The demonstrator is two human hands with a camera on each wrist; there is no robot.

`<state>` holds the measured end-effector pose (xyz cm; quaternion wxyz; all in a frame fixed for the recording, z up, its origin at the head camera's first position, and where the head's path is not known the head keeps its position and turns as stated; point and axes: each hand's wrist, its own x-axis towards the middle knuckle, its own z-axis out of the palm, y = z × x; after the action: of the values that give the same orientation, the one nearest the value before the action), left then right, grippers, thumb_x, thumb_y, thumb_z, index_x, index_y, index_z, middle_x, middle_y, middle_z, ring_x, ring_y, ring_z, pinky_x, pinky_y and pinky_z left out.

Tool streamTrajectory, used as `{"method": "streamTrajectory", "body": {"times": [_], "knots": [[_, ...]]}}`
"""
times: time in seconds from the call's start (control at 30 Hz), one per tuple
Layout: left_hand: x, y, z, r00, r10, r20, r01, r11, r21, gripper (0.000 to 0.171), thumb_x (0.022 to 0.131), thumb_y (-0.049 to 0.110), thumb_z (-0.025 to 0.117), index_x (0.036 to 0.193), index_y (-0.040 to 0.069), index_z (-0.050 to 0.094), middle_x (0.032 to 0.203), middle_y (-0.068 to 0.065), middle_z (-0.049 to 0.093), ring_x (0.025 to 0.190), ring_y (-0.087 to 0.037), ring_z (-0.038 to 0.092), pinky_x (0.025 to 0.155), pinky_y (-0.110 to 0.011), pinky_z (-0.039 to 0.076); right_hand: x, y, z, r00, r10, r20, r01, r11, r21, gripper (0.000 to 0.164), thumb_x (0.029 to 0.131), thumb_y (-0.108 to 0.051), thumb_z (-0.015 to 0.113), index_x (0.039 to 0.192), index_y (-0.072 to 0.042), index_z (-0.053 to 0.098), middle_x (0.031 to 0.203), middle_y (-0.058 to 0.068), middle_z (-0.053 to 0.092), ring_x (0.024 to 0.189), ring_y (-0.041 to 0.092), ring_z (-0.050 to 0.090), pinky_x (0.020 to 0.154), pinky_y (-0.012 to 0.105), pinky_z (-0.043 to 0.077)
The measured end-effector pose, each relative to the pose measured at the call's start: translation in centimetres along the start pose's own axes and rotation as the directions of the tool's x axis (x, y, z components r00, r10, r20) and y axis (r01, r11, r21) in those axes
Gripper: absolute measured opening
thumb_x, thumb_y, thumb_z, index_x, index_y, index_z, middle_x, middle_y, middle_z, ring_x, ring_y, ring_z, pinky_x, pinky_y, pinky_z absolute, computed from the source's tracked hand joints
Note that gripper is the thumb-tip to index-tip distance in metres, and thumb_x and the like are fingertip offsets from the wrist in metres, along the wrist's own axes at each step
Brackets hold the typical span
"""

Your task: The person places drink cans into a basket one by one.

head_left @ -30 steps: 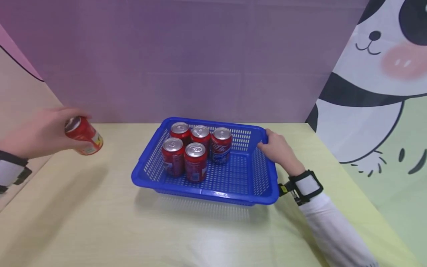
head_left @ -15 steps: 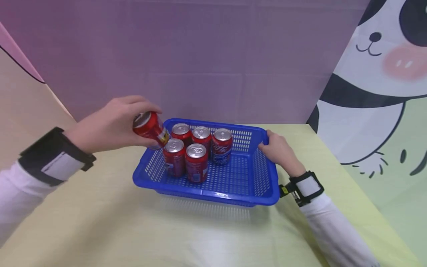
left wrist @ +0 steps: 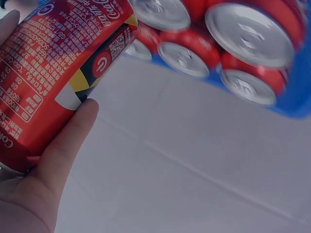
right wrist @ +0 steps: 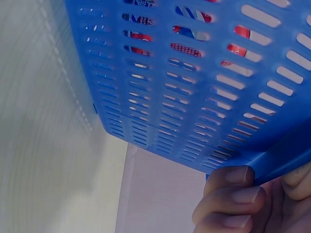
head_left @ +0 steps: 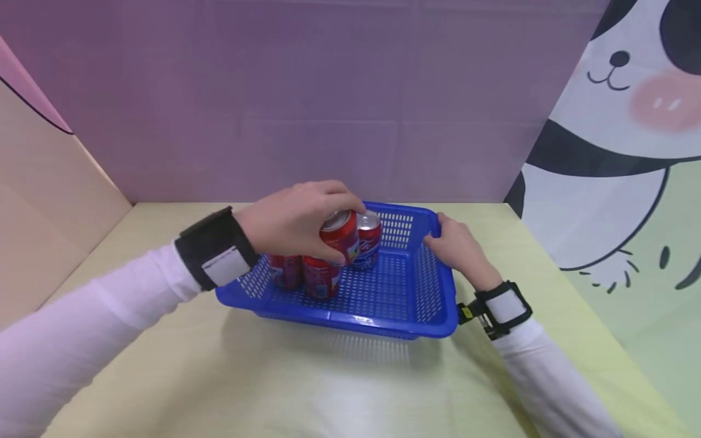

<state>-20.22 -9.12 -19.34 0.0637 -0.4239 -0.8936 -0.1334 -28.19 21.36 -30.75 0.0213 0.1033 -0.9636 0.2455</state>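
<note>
My left hand grips a red Coca-Cola can from above and holds it, slightly tilted, over the blue plastic basket. Beneath and beside that hand, several red cans stand upright in the basket's left and middle part; one can shows just right of the held one. The hand and forearm hide the back left cans in the head view, though their silver tops appear in the left wrist view. With curled fingers and thumb, my right hand holds the basket's right rim.
The basket stands on a pale wooden table. Behind it rises a purple-grey backdrop. A panda picture covers the wall on the right, and a cream wall borders the left side.
My left hand has carried the can rightward from the table's left side to over the basket. My right hand stays on the rim, and the basket has not visibly moved.
</note>
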Motion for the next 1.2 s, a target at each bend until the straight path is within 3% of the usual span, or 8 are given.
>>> {"method": "streamTrajectory", "body": {"times": [0.1, 0.33, 0.57, 0.8, 0.97, 1.2], "knots": [[0.9, 0.4, 0.9, 0.999, 0.037, 0.017, -0.036, 0.999, -0.018, 0.068, 0.074, 0.034, 0.088, 0.131, 0.012, 0.06, 0.123, -0.008, 0.057, 0.105, -0.022, 0.06, 0.081, -0.033, 0.056, 0.0, 0.0, -0.1, 1.0, -0.003, -0.004, 0.003, 1.0, -0.002, 0.065, 0.096, -0.015, 0.051, 0.146, 0.017, 0.024, 0.129, 0.04, 0.049, 0.107, 0.047, 0.059, 0.087, 0.055, 0.051], [2.4, 0.7, 3.0, 0.995, -0.01, 0.104, 0.013, 0.999, -0.034, 0.068, 0.075, 0.037, 0.087, 0.133, 0.016, 0.058, 0.122, -0.005, 0.057, 0.104, -0.019, 0.059, 0.081, -0.033, 0.056, -0.1, -0.1, 0.0, 1.0, -0.001, -0.007, 0.001, 1.0, -0.004, 0.064, 0.096, -0.015, 0.051, 0.145, 0.017, 0.026, 0.127, 0.04, 0.05, 0.105, 0.046, 0.061, 0.085, 0.055, 0.052], [3.0, -0.3, 4.9, 0.987, -0.027, 0.16, 0.033, 0.999, -0.035, 0.072, 0.076, 0.036, 0.086, 0.138, 0.014, 0.056, 0.136, -0.007, 0.053, 0.117, -0.023, 0.055, 0.089, -0.037, 0.053, -0.1, -0.4, 0.3, 1.0, -0.003, -0.006, 0.003, 1.0, 0.011, 0.064, 0.096, -0.016, 0.051, 0.146, 0.016, 0.026, 0.129, 0.039, 0.05, 0.104, 0.045, 0.061, 0.085, 0.055, 0.052], [3.3, -0.9, 6.1, 0.982, -0.051, 0.181, 0.055, 0.998, -0.02, 0.071, 0.076, 0.035, 0.086, 0.137, 0.016, 0.056, 0.136, -0.005, 0.052, 0.119, -0.021, 0.052, 0.092, -0.038, 0.052, -0.2, -0.8, 0.4, 1.0, 0.005, -0.001, -0.005, 1.0, 0.006, 0.065, 0.097, -0.015, 0.051, 0.147, 0.016, 0.023, 0.13, 0.04, 0.048, 0.103, 0.044, 0.061, 0.085, 0.054, 0.053], [3.6, -1.1, 6.7, 0.978, -0.065, 0.2, 0.055, 0.997, 0.055, 0.071, 0.075, 0.036, 0.087, 0.137, 0.018, 0.057, 0.133, -0.005, 0.053, 0.113, -0.02, 0.056, 0.09, -0.038, 0.053, -0.3, -1.0, 0.4, 1.0, 0.006, 0.001, -0.006, 1.0, 0.012, 0.065, 0.097, -0.015, 0.051, 0.147, 0.016, 0.024, 0.13, 0.04, 0.049, 0.105, 0.045, 0.061, 0.085, 0.054, 0.053], [3.9, -1.2, 7.2, 0.967, -0.066, 0.248, 0.023, 0.985, 0.171, 0.075, 0.073, 0.041, 0.087, 0.139, 0.021, 0.057, 0.134, -0.005, 0.055, 0.117, -0.019, 0.052, 0.091, -0.041, 0.052, -0.2, -1.3, 0.4, 1.0, 0.009, 0.002, -0.009, 1.0, 0.002, 0.066, 0.097, -0.016, 0.051, 0.147, 0.016, 0.023, 0.13, 0.04, 0.049, 0.107, 0.045, 0.06, 0.087, 0.055, 0.052]]}}
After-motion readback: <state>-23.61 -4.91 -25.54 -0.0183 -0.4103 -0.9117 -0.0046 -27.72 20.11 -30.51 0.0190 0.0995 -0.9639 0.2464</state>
